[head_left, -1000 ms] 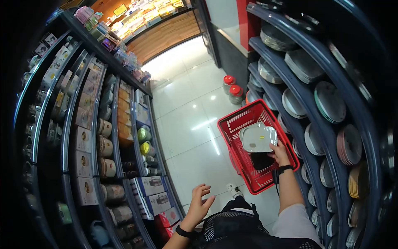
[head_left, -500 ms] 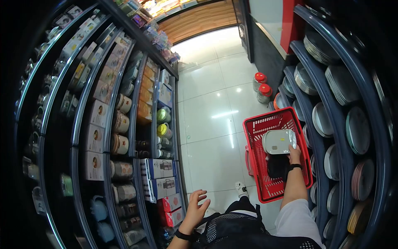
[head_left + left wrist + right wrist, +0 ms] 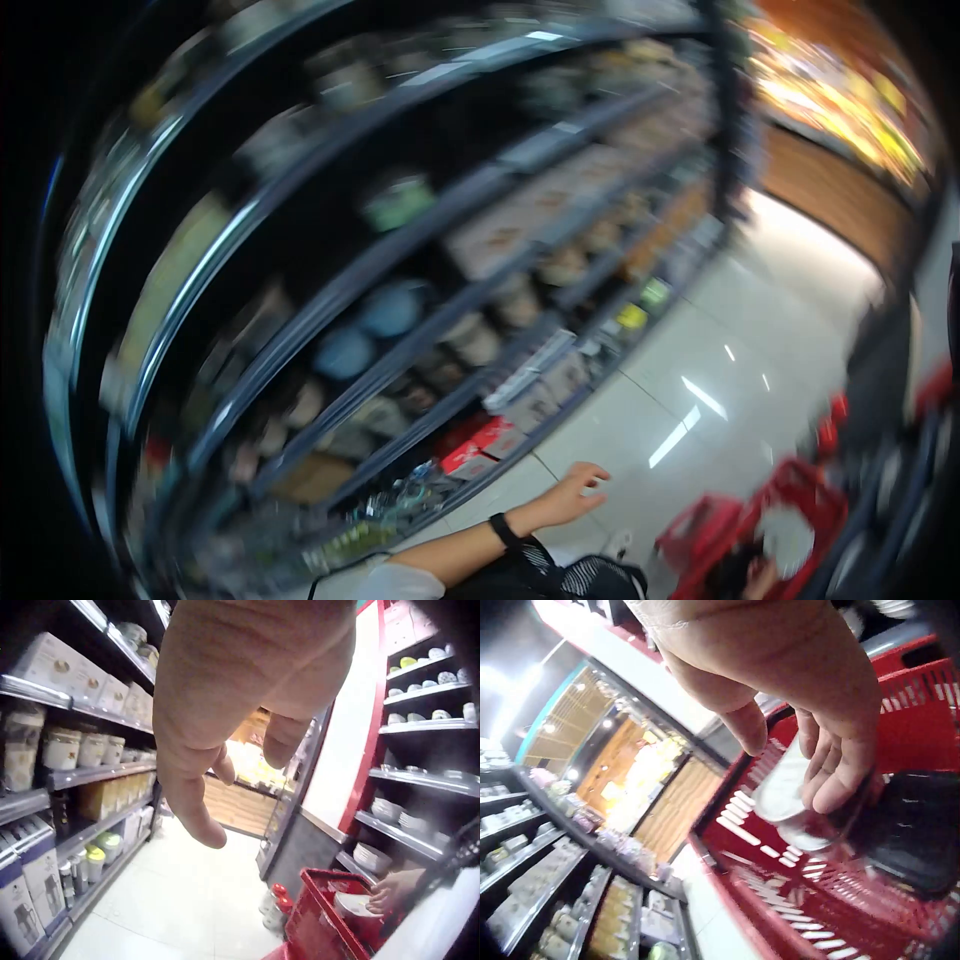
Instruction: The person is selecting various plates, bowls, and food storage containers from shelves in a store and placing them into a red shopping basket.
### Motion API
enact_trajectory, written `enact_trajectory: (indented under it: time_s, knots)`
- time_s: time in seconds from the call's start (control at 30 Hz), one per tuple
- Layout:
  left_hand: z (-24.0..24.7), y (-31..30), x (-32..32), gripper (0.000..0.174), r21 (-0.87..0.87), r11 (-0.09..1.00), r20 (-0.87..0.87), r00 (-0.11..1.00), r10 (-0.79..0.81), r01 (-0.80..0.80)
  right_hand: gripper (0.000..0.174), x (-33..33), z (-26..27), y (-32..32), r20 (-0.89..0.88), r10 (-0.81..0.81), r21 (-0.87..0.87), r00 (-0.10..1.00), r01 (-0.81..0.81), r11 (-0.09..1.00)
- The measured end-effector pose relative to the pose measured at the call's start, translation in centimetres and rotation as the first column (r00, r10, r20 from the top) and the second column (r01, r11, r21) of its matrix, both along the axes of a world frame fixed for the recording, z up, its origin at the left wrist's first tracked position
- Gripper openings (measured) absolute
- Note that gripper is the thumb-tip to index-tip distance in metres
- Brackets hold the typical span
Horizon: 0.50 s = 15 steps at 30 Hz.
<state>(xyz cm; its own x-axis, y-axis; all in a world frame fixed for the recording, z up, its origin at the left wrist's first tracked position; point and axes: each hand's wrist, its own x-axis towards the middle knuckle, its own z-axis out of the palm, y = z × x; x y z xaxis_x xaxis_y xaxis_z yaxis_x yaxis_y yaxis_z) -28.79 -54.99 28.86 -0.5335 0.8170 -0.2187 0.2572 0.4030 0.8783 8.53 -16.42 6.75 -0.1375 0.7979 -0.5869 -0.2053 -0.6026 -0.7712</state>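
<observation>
Over the floor my left hand (image 3: 572,495) hangs with relaxed fingers and holds nothing. My right hand (image 3: 780,667) reaches down into the red shopping basket (image 3: 820,480). Under its fingers lies a pale, rounded food container (image 3: 782,787) with a clear-looking side. The fingertips overlap the container's lid, and the thumb stands apart from them. Beside the container in the basket is a dark, glossy item (image 3: 915,832). In the left wrist view the right hand (image 3: 394,891) is at the container's edge.
Shelves on the left hold boxed goods (image 3: 60,671), jars (image 3: 64,748) and bottles. On the right, shelves (image 3: 427,727) carry bowls and dishes. Two red-lidded jars (image 3: 279,906) stand on the tiled floor (image 3: 172,900) beyond the basket. A lit display counter (image 3: 240,802) closes the aisle's far end.
The head view has swung left and is blurred, so the basket now sits at its lower right. The right hand stays at the container; the left hand remains loose.
</observation>
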Motion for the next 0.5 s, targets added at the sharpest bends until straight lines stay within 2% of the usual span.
enact_trajectory:
  time_s: [0.03,0.07,0.13,0.17,0.2,0.23,0.27,0.33,0.4,0.47,0.5]
  knots:
    - [0.6,-1.4,-1.4,0.041,0.023,0.999,0.008,0.999,0.039,-0.039,0.031,-3.9,1.8,1.3,-0.021,0.103,0.055,0.995,-0.101,0.993]
    - [1.8,-3.3,-2.6,0.041,0.06,0.987,-0.026,0.989,0.148,-0.146,0.032,-7.0,3.6,1.8,-0.034,0.184,0.109,0.982,-0.179,0.978]
    - [5.1,-6.7,-5.0,0.04,0.137,0.972,0.019,0.982,0.188,-0.189,0.035,-11.2,7.6,0.3,-0.043,0.271,0.203,0.962,-0.257,0.945]
    - [7.4,-9.0,-5.6,0.039,0.207,0.95,-0.019,0.969,0.245,-0.235,0.036,-12.3,9.9,-1.6,-0.049,0.287,0.247,0.957,-0.267,0.932]
    - [8.8,-11.2,-7.1,0.039,0.231,0.936,-0.031,0.96,0.278,-0.264,0.038,-14.3,14.3,-5.4,-0.045,0.292,0.286,0.955,-0.268,0.92]
    - [10.2,-14.2,-8.6,0.039,0.325,0.895,-0.106,0.928,0.356,-0.306,0.038,-19.6,18.5,-9.4,-0.047,0.322,0.314,0.945,-0.292,0.903]
    - [11.8,-16.9,-9.7,0.038,0.416,0.844,-0.17,0.883,0.438,-0.339,0.037,-25.1,23.9,-13.8,-0.006,0.438,0.432,0.899,-0.392,0.812]
    - [16.3,-23.6,-12.3,0.038,0.482,0.768,-0.182,0.809,0.559,-0.422,0.039,-32.6,34.5,-22.1,0.117,0.614,0.626,0.78,-0.538,0.565]
    - [20.8,-29.6,-14.0,0.035,0.654,0.603,-0.245,0.626,0.741,-0.457,0.029,-41.2,37.7,-28.1,0.093,0.76,0.676,0.643,-0.601,0.425]
    - [24.1,-36.5,-15.9,0.038,0.691,0.493,-0.318,0.39,0.864,-0.529,0.033,-47.4,41.5,-35.4,0.108,0.908,0.742,0.406,-0.64,0.198]
    - [25.6,-39.0,-16.7,0.038,0.756,0.39,-0.247,0.322,0.914,-0.526,0.033,-50.2,43.0,-39.0,0.153,0.929,0.799,0.337,-0.595,0.085]
